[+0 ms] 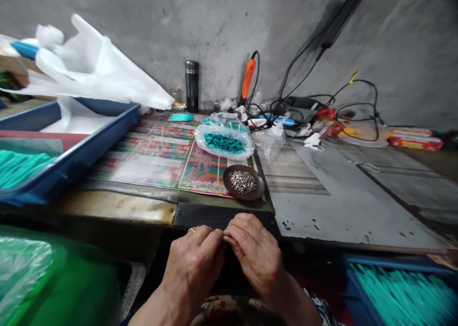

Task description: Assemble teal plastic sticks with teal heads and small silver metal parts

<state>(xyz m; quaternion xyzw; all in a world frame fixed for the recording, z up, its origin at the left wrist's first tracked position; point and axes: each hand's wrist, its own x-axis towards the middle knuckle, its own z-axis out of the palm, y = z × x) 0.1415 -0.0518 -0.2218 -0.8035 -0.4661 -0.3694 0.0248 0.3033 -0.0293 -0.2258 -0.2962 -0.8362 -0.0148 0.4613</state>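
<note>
My left hand and my right hand meet at the fingertips just in front of the table's near edge. The fingers of both are curled and pinched together; whatever lies between them, if anything, is hidden. A ring shows on a left finger. Just beyond my right hand sits a small brown dish holding many tiny shiny metal pins. Behind the dish lies an open clear plastic bag of small teal pieces.
At left stands a blue tray with teal sticks, above a green tub. Another blue bin of teal sticks is at lower right. A black flask, an orange-handled tool and tangled cables line the wall.
</note>
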